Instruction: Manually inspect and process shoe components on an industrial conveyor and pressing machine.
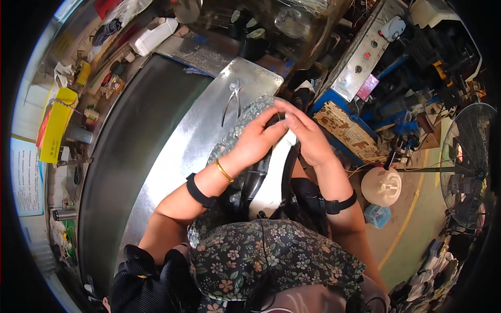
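A black shoe upper with a long white underside (271, 180) lies lengthwise over my lap, its white face turned up. At its far end my left hand (257, 140) curls round the left side, fingers bent over the tip. My right hand (311, 140) closes round the same end from the right, and the fingertips of both hands meet there. The hands hide most of that end. Below the shoe, a floral apron (261, 255) covers my lap. Just beyond my left hand, metal pliers (233, 100) lie on a shiny metal tabletop (175, 151).
A dark conveyor belt (130, 156) runs along the left, with a cluttered shelf and yellow box (57, 128) beyond it. Machinery with a button panel (365, 57) stands at the far right. A standing fan (469, 167) and a cream jug (381, 186) are on the right.
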Demonstrator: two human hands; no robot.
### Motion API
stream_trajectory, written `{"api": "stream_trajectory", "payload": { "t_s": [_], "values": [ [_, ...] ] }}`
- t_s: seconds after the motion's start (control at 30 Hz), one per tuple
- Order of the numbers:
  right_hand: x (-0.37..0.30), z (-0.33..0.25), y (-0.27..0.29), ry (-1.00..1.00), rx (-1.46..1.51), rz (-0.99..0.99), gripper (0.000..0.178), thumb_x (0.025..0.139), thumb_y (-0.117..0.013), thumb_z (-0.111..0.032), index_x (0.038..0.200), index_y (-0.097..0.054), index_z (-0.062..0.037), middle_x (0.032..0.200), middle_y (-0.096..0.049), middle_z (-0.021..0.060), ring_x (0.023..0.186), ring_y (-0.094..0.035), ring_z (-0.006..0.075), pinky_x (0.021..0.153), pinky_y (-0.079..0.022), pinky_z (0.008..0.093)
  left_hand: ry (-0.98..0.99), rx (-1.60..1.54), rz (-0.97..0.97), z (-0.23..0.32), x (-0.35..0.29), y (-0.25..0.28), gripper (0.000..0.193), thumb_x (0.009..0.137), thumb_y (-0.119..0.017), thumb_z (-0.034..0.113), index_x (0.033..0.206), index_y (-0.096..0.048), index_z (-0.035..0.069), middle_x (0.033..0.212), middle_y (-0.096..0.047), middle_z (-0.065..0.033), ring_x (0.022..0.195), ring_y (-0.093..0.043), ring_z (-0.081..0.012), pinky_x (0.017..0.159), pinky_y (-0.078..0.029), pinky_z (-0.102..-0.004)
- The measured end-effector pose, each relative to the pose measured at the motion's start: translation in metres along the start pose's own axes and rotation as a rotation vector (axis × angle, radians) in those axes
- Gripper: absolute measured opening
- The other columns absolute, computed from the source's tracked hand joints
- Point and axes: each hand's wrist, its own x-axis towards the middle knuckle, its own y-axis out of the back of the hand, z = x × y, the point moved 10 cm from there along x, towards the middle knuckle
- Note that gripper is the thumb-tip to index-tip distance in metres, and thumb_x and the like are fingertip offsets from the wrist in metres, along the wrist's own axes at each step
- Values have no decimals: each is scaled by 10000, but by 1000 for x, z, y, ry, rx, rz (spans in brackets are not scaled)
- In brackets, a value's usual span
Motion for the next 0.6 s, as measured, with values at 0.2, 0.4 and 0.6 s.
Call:
{"api": "stream_trajectory", "payload": {
  "t_s": [0.2,0.4,0.6],
  "values": [
    [7,-5,-2,5,-189,174,291,1020,-484,-201,1219,-602,-23,1225,-599,42,1148,-526,147,1013,-382,285,78,-189,-60,-9,3,4,442,993,-516,186,1389,-433,8,1355,-503,-92,1249,-460,-177,1061,-339,-295],
    [4,0,-6,-261,316,10,408,1003,-487,-169,1375,-479,-3,1380,-503,80,1292,-442,179,1091,-321,312,-230,212,-59,4,1,0,424,978,-526,217,1338,-448,6,1321,-489,-191,1238,-482,-308,1062,-348,-336],
    [-12,-14,5,53,-413,251,379,989,-469,-111,1349,-492,5,1335,-548,95,1242,-493,193,1053,-355,307,24,92,-269,-10,5,-5,721,844,-750,171,1426,-333,80,1236,-529,-68,1160,-479,-138,1010,-397,-291]
  ]
}}
